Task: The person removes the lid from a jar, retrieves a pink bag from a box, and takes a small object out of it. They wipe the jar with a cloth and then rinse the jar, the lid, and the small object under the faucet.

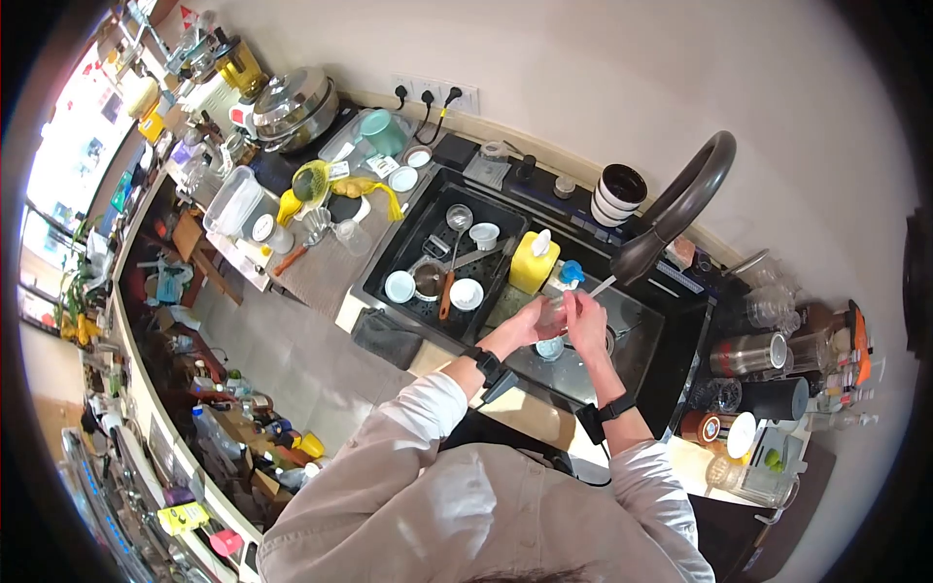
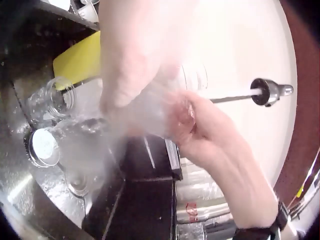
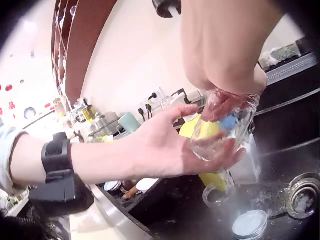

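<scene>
Over the sink basin, my left hand (image 1: 523, 325) holds a clear jar (image 3: 207, 142) from below, with its fingers round the base and the thumb raised beside it. The jar is wet and tilted. From the other side my right hand (image 3: 227, 60) has its fingers pushed into the jar's mouth, seen bent through the wall. In the left wrist view the right hand (image 2: 215, 127) grips the jar's end, while the left hand blurs across the middle. Below them in the basin are a second clear jar (image 2: 62, 97) and a round white-topped lid (image 3: 250, 223).
A dark curved faucet (image 1: 700, 185) reaches over the basin. A yellow bottle (image 1: 535, 262) stands at the divider. The left drainboard (image 1: 394, 267) holds white cups, a ladle and a strainer. Stacked bowls (image 1: 619, 194) stand behind; bottles and a steel tumbler (image 1: 748, 354) line the right counter.
</scene>
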`<state>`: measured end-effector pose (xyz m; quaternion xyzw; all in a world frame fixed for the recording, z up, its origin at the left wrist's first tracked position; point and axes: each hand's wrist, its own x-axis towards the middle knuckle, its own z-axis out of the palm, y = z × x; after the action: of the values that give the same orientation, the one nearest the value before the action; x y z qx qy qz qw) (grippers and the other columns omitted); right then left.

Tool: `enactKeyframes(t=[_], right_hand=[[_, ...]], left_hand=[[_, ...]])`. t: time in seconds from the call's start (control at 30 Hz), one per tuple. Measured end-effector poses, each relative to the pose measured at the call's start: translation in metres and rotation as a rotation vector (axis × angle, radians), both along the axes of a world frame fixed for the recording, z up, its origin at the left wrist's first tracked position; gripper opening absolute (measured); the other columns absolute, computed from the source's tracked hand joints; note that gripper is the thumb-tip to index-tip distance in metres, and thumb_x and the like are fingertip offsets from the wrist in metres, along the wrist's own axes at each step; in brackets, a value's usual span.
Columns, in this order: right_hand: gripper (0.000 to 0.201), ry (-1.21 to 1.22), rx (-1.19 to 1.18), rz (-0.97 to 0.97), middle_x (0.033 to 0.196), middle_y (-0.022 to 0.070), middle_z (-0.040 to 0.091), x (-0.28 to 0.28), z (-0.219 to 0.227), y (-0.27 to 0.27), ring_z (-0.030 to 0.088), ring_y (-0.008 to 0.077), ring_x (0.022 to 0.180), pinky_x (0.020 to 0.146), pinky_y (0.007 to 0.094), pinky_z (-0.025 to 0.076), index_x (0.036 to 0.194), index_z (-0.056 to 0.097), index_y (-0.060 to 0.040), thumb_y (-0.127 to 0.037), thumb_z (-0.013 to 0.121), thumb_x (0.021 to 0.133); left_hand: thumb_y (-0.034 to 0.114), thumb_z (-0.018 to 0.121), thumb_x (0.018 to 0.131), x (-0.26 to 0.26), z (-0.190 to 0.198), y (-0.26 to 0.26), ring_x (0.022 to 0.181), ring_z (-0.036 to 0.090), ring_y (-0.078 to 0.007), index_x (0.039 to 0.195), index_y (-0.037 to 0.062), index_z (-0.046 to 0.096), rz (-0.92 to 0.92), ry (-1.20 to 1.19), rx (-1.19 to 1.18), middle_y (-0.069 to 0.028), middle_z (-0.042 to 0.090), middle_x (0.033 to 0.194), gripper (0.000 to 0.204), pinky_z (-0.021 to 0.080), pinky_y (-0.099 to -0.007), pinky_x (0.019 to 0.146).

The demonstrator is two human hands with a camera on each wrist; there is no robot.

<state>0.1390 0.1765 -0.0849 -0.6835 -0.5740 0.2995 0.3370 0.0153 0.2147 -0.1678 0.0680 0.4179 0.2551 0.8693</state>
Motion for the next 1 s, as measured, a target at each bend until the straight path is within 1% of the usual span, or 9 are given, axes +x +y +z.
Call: enactKeyframes(t=[0.07, 0.1, 0.2, 0.3, 0.5, 0.6, 0.7, 0.83, 1.0], right_hand=[[0.032, 0.011, 0.011, 0.044, 0.066, 0.0116, 0.068, 0.006, -0.006, 0.003, 0.068, 0.0235, 0.06, 0.06, 0.0346, 0.053, 0.085, 0.065, 0.0003, -0.029, 0.055, 0.095], [0.032, 0.04, 0.01, 0.059, 0.066, 0.0114, 0.068, 0.007, -0.002, 0.003, 0.068, 0.0226, 0.06, 0.06, 0.0342, 0.053, 0.085, 0.065, 0.0004, -0.029, 0.055, 0.095], [0.03, 0.207, -0.042, 0.102, 0.072, 0.0105, 0.07, 0.018, -0.004, 0.002, 0.069, 0.018, 0.066, 0.064, 0.0319, 0.053, 0.09, 0.065, 0.0025, -0.026, 0.055, 0.096], [0.03, 0.261, -0.062, 0.128, 0.077, 0.0106, 0.071, 0.029, 0.003, -0.003, 0.068, 0.0159, 0.072, 0.069, 0.0299, 0.053, 0.092, 0.065, 0.0039, -0.023, 0.054, 0.097], [0.025, 0.208, -0.046, -0.132, 0.083, 0.0134, 0.071, 0.064, -0.023, -0.005, 0.07, 0.0222, 0.075, 0.073, 0.0318, 0.053, 0.092, 0.066, 0.0012, -0.022, 0.057, 0.093], [0.022, -0.255, -0.156, 0.092, 0.082, 0.0134, 0.071, 0.074, -0.061, -0.014, 0.069, 0.03, 0.071, 0.073, 0.0335, 0.053, 0.092, 0.068, -0.003, -0.024, 0.063, 0.087], [0.028, -0.405, -0.303, 0.478, 0.103, 0.016, 0.066, 0.08, -0.12, -0.019, 0.064, 0.0342, 0.094, 0.084, 0.041, 0.052, 0.103, 0.066, -0.0105, -0.026, 0.069, 0.08], [0.043, -0.497, -0.425, 0.743, 0.123, 0.0163, 0.054, 0.071, -0.163, -0.015, 0.054, 0.0336, 0.115, 0.095, 0.0443, 0.047, 0.112, 0.063, -0.0163, -0.03, 0.076, 0.074], [0.052, -0.701, -0.449, 0.79, 0.12, 0.0164, 0.051, 0.053, -0.175, -0.013, 0.052, 0.0358, 0.117, 0.097, 0.0439, 0.046, 0.111, 0.064, -0.017, -0.031, 0.083, 0.065]], left_hand=[[0.033, 0.027, 0.102, -0.001, -0.023, 0.009, 0.099, 0.06, -0.0298, 0.136, 0.0126, 0.035, -0.099, -0.048, 0.05, -0.0124, 0.056, 0.117, 0.04, 0.055, -0.043, 0.085], [0.037, 0.029, 0.101, 0.001, -0.019, 0.008, 0.085, 0.061, -0.0256, 0.132, 0.0153, 0.037, -0.082, -0.039, 0.048, -0.0127, 0.055, 0.111, 0.039, 0.055, -0.0344, 0.062], [0.043, 0.032, 0.099, -0.006, -0.008, 0.012, 0.055, 0.051, -0.017, 0.127, 0.0201, 0.044, -0.215, 0.038, 0.052, -0.0074, 0.056, 0.09, 0.038, 0.039, -0.0222, 0.039], [0.045, 0.035, 0.097, 0.001, -0.004, 0.009, 0.047, 0.041, -0.0128, 0.126, 0.0249, 0.045, -0.162, 0.143, 0.023, -0.0063, 0.052, 0.084, 0.037, 0.023, -0.0192, 0.036], [0.047, 0.039, 0.096, -0.011, -0.022, 0.009, 0.044, 0.039, -0.0119, 0.117, 0.0218, 0.049, -0.051, 0.147, 0.056, -0.0042, 0.054, 0.077, 0.034, 0.024, -0.0206, 0.034], [0.053, 0.037, 0.095, -0.016, -0.036, 0.011, 0.047, 0.039, -0.0123, 0.127, 0.0176, 0.047, -0.06, 0.119, 0.078, -0.0047, 0.056, 0.087, 0.049, 0.023, -0.0218, 0.037], [0.054, 0.039, 0.094, -0.024, -0.058, 0.02, 0.054, 0.053, -0.0207, 0.127, 0.0127, 0.049, -0.162, 0.177, 0.15, -0.0097, 0.059, 0.086, 0.054, 0.038, -0.0302, 0.043], [0.052, 0.044, 0.092, -0.017, -0.023, 0.003, 0.097, 0.061, -0.0449, 0.12, 0.0051, 0.051, -0.119, 1.071, 0.686, -0.0233, 0.061, 0.098, 0.055, 0.048, -0.0518, 0.083], [0.039, 0.059, 0.089, -0.033, 0.057, -0.011, 0.089, 0.062, -0.0393, 0.113, 0.0078, 0.056, -0.292, 1.446, 1.107, -0.0176, 0.055, 0.1, 0.04, 0.051, -0.0483, 0.073]])
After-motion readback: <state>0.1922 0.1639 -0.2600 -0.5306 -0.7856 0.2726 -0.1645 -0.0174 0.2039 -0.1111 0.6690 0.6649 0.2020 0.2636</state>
